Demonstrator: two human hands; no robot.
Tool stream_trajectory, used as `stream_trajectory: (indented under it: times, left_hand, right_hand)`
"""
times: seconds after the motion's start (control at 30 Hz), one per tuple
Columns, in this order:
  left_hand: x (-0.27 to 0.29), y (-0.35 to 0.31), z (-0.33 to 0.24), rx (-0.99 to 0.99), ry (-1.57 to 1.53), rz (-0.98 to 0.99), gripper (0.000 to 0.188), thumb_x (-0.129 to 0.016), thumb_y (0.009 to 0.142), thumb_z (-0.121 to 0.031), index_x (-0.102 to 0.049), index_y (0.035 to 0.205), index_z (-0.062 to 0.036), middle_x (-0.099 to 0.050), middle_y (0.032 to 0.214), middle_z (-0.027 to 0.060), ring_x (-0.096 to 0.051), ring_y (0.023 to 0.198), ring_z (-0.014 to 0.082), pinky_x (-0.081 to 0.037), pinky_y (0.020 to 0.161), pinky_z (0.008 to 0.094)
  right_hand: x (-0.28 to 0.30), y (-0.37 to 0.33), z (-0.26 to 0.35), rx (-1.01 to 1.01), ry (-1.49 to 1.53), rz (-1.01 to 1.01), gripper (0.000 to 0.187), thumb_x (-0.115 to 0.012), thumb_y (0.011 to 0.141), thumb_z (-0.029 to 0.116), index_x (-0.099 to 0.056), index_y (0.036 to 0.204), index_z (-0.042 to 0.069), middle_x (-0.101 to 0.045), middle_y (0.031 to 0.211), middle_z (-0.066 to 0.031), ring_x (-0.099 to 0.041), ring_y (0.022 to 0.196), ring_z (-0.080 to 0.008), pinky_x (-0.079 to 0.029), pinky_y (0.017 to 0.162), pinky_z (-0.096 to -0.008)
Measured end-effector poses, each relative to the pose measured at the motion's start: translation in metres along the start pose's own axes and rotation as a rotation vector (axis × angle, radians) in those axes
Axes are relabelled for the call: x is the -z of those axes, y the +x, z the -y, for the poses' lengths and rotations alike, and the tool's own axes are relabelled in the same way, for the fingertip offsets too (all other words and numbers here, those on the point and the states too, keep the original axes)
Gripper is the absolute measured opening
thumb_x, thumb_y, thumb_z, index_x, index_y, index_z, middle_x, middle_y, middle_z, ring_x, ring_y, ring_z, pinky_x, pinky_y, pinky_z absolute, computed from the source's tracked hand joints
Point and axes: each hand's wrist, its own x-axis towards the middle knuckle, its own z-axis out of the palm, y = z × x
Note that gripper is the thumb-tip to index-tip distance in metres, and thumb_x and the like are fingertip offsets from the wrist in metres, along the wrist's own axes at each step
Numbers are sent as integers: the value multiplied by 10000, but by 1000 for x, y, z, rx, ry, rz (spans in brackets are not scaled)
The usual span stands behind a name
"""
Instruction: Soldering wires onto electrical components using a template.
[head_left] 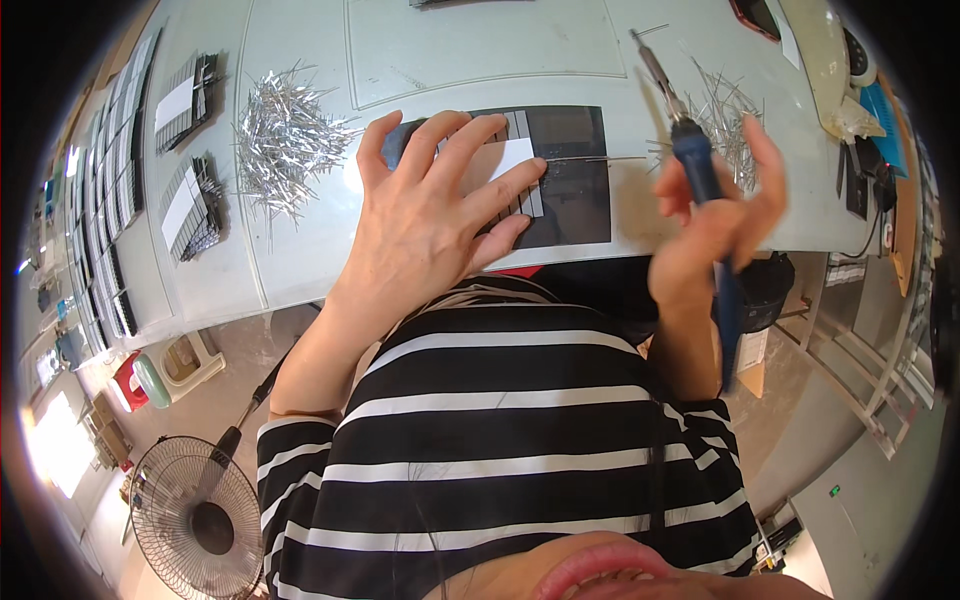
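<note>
My left hand [415,205] lies with fingers spread over several narrow dark strips [533,190], with a white piece [515,158] among them. These rest on a black mat [578,210]. A thin silver wire [612,158] runs out rightward from beside my index fingertip. My right hand [705,225], slightly blurred, is closed around the blue handle of a soldering iron [692,150]. The iron's metal tip points up and away, right of the mat. At the tip there is a short thin wire [655,30]; whether it touches is unclear.
A heap of silver wire pieces [285,145] lies left of the mat, a looser one [730,105] behind my right hand. Bundles of dark strips [190,205] and long rows of them [105,190] fill the table's left side. A fan [210,525] stands below left.
</note>
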Motion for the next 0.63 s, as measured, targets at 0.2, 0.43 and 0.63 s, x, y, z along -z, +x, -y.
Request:
stream_trajectory:
  times: [0.2,0.43,0.63]
  left_hand:
    - [-1,0,2,-8,-6,-16,375,-695,843,-367,-679,1209,-284,-537,1334,34,-489,1232,243,-234,1078,529]
    - [-3,0,2,-12,-12,-22,370,-698,843,-364,-681,1202,-280,-541,1333,34,-489,1234,243,-237,1077,531]
    - [-5,1,2,-28,-46,-71,347,-730,822,-340,-678,1154,-254,-555,1277,37,-512,1184,246,-281,1031,587]
  right_hand:
    - [40,18,0,-293,467,29,138,-646,902,26,-565,1010,0,-620,761,-57,-488,596,-66,-371,561,-197]
    - [30,19,-5,-397,398,31,214,-720,802,-56,-533,773,43,-594,706,-13,-492,621,-47,-365,584,-190]
    - [21,24,-7,-229,362,75,236,-721,804,-39,-517,724,49,-564,655,4,-444,585,-40,-327,554,-197]
